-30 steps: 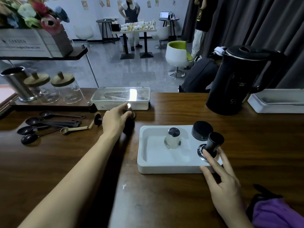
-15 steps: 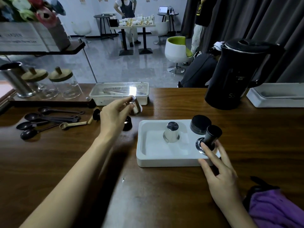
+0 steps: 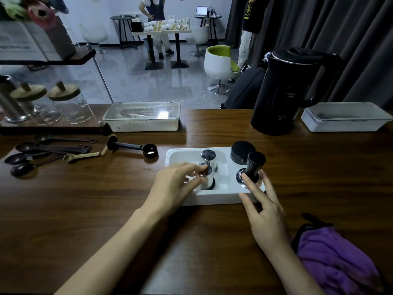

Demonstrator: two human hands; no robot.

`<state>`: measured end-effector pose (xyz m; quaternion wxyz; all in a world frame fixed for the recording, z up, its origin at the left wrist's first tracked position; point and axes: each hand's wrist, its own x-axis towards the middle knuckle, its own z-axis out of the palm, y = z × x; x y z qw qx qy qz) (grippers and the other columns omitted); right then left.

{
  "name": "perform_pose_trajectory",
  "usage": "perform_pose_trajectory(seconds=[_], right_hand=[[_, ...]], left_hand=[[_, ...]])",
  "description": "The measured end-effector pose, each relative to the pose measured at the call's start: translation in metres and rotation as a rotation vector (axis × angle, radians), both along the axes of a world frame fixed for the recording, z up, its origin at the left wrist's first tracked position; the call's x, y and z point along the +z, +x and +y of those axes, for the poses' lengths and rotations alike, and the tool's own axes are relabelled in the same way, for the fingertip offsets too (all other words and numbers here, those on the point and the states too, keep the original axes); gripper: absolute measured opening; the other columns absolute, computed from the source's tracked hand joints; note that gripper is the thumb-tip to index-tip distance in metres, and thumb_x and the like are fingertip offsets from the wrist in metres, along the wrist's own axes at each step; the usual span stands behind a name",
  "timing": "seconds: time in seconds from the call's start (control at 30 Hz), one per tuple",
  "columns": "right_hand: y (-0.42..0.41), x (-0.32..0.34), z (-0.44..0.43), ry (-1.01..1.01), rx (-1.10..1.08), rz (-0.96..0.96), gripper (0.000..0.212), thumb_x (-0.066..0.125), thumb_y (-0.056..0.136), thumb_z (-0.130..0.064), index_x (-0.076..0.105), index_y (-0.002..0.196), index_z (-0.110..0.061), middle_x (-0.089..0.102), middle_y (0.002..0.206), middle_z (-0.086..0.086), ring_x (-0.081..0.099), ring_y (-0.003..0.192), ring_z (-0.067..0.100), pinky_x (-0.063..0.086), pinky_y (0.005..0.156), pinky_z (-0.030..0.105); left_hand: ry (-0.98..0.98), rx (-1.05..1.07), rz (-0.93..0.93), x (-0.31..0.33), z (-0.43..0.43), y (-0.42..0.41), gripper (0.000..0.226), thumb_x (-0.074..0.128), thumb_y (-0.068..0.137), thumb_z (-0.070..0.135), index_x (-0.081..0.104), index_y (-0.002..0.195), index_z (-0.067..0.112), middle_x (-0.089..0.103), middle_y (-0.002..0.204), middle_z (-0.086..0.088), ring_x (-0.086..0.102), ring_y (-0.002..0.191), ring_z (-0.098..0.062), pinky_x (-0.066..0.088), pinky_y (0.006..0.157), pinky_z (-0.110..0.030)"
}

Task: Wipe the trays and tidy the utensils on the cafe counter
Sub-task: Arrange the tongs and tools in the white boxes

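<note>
A white tray [image 3: 214,198] lies on the wooden counter in front of me. My left hand [image 3: 173,187] grips a small steel tamper [image 3: 207,177] standing in the tray's near part. Behind it stands a second steel tamper [image 3: 208,155]. My right hand [image 3: 264,206] rests on the tray's right rim, fingers touching the base of a black-handled tamper [image 3: 254,167]. A round black puck [image 3: 242,151] sits at the tray's back right. A black scoop [image 3: 136,147] lies left of the tray.
Several black spoons [image 3: 42,149] and a wooden spoon [image 3: 79,156] lie at the left. A lidded utensil box [image 3: 142,119], a black kettle [image 3: 287,92] and another white tray [image 3: 344,118] stand along the back. A purple cloth [image 3: 336,265] lies near right. Glass jars [image 3: 68,103] stand far left.
My left hand picked the small steel tamper up from beside the black scoop and carried it right into the white tray. My right hand stayed on the tray's right rim.
</note>
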<state>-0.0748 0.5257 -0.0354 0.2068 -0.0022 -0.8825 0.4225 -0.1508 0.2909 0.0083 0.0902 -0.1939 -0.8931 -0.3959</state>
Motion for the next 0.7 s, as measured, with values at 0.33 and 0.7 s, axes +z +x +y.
perform_pose_trajectory(seconds=[0.33, 0.7], right_hand=[[-0.002, -0.002, 0.001, 0.0, -0.001, 0.004, 0.056, 0.064, 0.093, -0.035, 0.043, 0.134, -0.068, 0.026, 0.163, -0.014, 0.033, 0.145, 0.007, 0.041, 0.11, 0.033], [0.001, 0.003, -0.003, 0.006, -0.005, -0.031, 0.048, 0.055, 0.089, -0.048, 0.044, 0.13, -0.071, 0.024, 0.163, -0.017, 0.029, 0.143, 0.005, 0.034, 0.11, 0.03]], left_hand=[[-0.121, -0.043, -0.116, 0.006, 0.014, -0.002, 0.018, 0.073, 0.082, 0.043, 0.066, 0.098, 0.036, 0.068, 0.099, 0.014, 0.065, 0.087, -0.002, 0.053, 0.086, -0.037], [-0.046, -0.05, -0.159, 0.008, 0.002, -0.001, 0.031, 0.066, 0.094, 0.038, 0.052, 0.12, 0.045, 0.073, 0.112, 0.016, 0.063, 0.113, 0.005, 0.051, 0.099, -0.035]])
